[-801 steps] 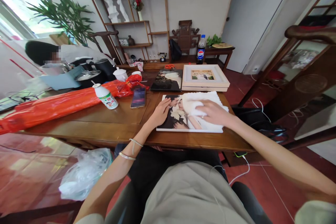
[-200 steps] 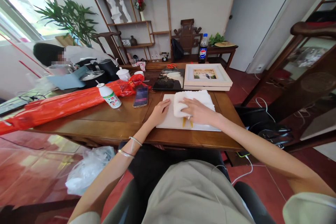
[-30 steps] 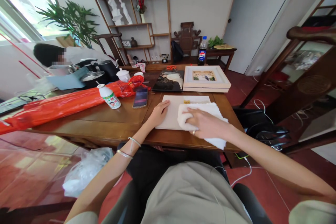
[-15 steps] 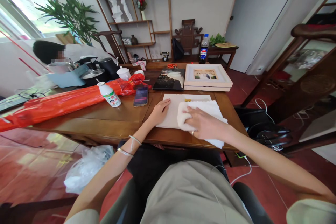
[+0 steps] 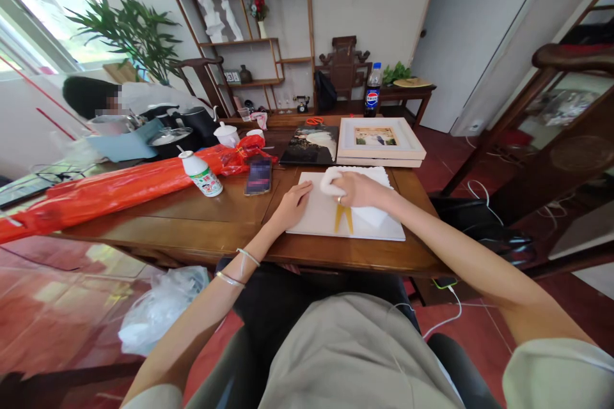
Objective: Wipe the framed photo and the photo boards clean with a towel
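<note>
Head view: the cloth (image 5: 330, 184), bunched in the curled right hand (image 5: 354, 190), should be soft and light, best gripped by its wad; the board (image 5: 316, 220) beneath, under the flat, outstretched left hand (image 5: 293, 206), seems stiff. The cloth is white, the board pale, with yellow strips (image 5: 338, 221) just beside the right hand.
</note>
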`<state>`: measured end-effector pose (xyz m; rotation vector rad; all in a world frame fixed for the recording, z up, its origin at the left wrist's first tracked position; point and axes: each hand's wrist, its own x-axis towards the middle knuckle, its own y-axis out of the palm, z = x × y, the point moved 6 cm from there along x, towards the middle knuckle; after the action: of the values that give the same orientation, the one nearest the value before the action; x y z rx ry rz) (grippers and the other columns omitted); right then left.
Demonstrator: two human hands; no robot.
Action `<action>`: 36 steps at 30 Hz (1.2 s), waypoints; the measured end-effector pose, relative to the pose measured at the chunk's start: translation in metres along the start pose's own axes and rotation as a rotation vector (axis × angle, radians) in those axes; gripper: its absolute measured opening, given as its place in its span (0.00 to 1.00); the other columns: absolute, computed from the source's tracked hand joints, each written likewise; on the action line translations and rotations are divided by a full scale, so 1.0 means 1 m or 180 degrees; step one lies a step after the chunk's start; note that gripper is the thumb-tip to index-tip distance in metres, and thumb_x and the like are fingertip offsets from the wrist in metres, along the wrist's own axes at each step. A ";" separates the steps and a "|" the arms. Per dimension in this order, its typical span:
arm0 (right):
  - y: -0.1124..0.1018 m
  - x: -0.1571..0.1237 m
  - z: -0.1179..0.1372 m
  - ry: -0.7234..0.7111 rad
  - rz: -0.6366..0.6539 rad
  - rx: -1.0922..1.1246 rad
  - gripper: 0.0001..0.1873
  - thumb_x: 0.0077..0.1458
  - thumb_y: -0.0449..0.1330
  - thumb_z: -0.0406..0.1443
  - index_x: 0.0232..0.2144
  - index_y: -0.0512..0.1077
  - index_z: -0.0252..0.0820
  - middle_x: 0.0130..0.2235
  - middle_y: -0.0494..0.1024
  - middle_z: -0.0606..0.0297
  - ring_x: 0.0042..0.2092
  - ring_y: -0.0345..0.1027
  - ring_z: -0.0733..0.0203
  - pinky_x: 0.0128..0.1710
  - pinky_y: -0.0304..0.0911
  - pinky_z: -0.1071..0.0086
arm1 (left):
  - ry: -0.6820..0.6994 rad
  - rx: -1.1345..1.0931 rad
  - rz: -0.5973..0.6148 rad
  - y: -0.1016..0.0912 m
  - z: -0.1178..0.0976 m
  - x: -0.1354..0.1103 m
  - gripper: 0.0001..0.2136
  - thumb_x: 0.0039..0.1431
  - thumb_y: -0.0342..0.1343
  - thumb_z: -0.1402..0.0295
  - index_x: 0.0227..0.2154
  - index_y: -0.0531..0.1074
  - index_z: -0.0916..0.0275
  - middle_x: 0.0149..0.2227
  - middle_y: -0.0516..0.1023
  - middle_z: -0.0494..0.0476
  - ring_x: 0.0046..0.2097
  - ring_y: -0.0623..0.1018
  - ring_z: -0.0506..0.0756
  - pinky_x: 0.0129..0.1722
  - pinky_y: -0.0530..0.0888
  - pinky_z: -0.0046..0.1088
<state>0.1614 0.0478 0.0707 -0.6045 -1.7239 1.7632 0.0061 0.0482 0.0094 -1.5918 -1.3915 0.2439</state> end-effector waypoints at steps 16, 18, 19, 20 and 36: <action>-0.007 -0.037 -0.085 0.0993 0.0298 -0.0107 0.17 0.58 0.48 0.42 0.41 0.70 0.35 0.43 0.74 0.47 0.40 0.69 0.50 0.34 0.60 0.67 | 0.0048 -0.0062 -0.0089 0.001 0.002 -0.001 0.18 0.61 0.43 0.70 0.50 0.71 0.67 0.56 0.70 0.63 0.58 0.69 0.57 0.60 0.63 0.39; -0.007 -0.044 -0.091 0.0961 0.0317 -0.0068 0.17 0.58 0.48 0.42 0.41 0.70 0.36 0.44 0.74 0.48 0.42 0.68 0.50 0.36 0.60 0.66 | 0.0051 -0.0060 -0.0110 0.001 0.003 -0.001 0.18 0.61 0.43 0.71 0.50 0.71 0.67 0.56 0.70 0.63 0.58 0.69 0.57 0.60 0.63 0.39; -0.007 -0.044 -0.091 0.0931 0.0306 -0.0054 0.17 0.58 0.48 0.41 0.40 0.70 0.37 0.44 0.74 0.48 0.42 0.68 0.50 0.36 0.60 0.66 | 0.0053 -0.0057 -0.0116 0.002 0.003 0.000 0.18 0.61 0.43 0.71 0.49 0.71 0.67 0.56 0.70 0.63 0.58 0.69 0.57 0.60 0.63 0.39; -0.007 -0.042 -0.090 0.0911 0.0287 -0.0039 0.16 0.58 0.48 0.41 0.40 0.70 0.37 0.44 0.74 0.48 0.42 0.68 0.50 0.37 0.60 0.66 | 0.0054 -0.0054 -0.0118 0.002 0.003 0.000 0.18 0.61 0.43 0.71 0.49 0.71 0.67 0.56 0.70 0.64 0.58 0.69 0.57 0.60 0.63 0.39; -0.003 0.102 0.006 0.0332 0.0520 0.0087 0.17 0.55 0.51 0.39 0.42 0.72 0.36 0.44 0.77 0.54 0.37 0.71 0.57 0.32 0.59 0.72 | 0.0064 -0.0002 -0.0103 0.001 0.002 0.001 0.17 0.60 0.44 0.74 0.49 0.72 0.66 0.54 0.71 0.62 0.57 0.70 0.60 0.58 0.65 0.41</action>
<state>0.0840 0.1132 0.0829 -0.8308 -1.6163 1.8282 0.0060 0.0503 0.0080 -1.5670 -1.4009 0.2076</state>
